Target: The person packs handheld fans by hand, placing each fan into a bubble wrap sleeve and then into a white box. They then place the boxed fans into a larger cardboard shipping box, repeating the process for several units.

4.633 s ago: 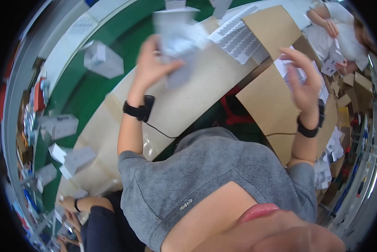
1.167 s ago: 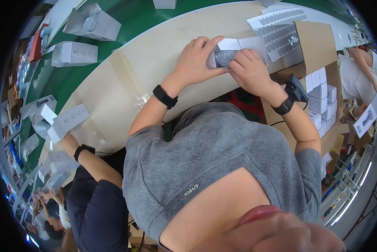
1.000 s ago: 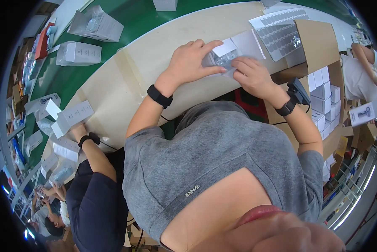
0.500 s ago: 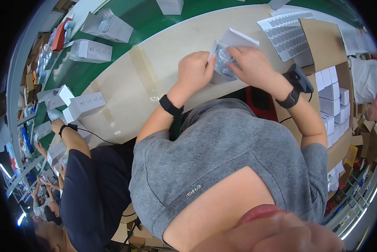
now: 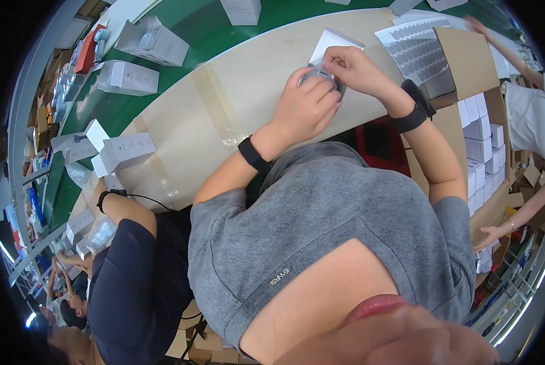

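A small white box (image 5: pixel 336 41) with its flap raised stands on the beige table before me. Clear plastic wrap (image 5: pixel 313 74) shows in its mouth; what it wraps is hidden. My left hand (image 5: pixel 307 104) curls across the near side of the box, fingers bent over the opening and the thumb at its left. On the right, my right hand (image 5: pixel 356 71) pinches the edge of the wrap between thumb and fingertips. Both wrists wear black bands.
At right, an open carton (image 5: pixel 461 61) holds several small white boxes (image 5: pixel 479 131). A sheet of grey labels (image 5: pixel 413 50) lies beside it. White boxes (image 5: pixel 129 76) stand along the green conveyor (image 5: pixel 202 42). A co-worker in dark clothes (image 5: pixel 129 292) sits at left; another person's arm (image 5: pixel 515 222) reaches in at right.
My left hand has moved from the box's left side to over its mouth. My right hand has drawn back from inside and now pinches the wrap. Another person's arms have appeared at right.
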Action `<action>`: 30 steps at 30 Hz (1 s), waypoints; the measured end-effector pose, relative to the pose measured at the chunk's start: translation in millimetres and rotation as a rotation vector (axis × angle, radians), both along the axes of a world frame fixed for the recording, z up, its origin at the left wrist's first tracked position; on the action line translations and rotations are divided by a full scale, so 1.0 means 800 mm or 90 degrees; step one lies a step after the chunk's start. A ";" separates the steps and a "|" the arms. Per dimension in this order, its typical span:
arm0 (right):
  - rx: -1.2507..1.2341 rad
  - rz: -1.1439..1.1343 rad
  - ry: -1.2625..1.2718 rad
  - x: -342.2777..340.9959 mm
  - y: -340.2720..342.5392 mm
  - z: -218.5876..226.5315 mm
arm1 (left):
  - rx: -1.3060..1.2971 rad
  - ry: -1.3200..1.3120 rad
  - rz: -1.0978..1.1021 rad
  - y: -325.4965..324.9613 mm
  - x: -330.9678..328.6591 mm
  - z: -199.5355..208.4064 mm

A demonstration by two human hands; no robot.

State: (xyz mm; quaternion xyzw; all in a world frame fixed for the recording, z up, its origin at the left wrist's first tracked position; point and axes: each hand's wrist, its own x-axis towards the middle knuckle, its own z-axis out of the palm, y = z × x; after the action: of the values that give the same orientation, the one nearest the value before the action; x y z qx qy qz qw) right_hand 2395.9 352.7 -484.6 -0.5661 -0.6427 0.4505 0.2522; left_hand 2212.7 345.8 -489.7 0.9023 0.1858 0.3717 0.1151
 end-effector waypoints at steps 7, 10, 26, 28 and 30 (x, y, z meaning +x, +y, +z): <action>0.610 0.094 -0.271 0.003 -0.019 0.001 | -0.021 0.143 0.105 0.006 0.012 -0.010; 0.553 0.149 -0.305 0.009 -0.016 0.003 | -0.025 0.145 0.117 0.012 0.018 -0.009; 0.357 0.188 -0.559 -0.006 0.000 -0.011 | -0.110 0.054 0.113 0.037 0.039 -0.025; 0.346 0.208 -0.569 -0.009 0.008 -0.020 | -0.111 0.054 0.123 0.041 0.042 -0.030; 0.330 0.253 -0.598 -0.010 0.022 -0.024 | -0.105 0.046 0.146 0.050 0.049 -0.036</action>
State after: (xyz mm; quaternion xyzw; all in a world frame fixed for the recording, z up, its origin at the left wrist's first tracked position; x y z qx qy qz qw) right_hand 2387.5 370.3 -503.9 -0.4935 -0.8694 0.0168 -0.0192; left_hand 2251.5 385.8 -518.3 0.8753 0.3216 0.3332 0.1391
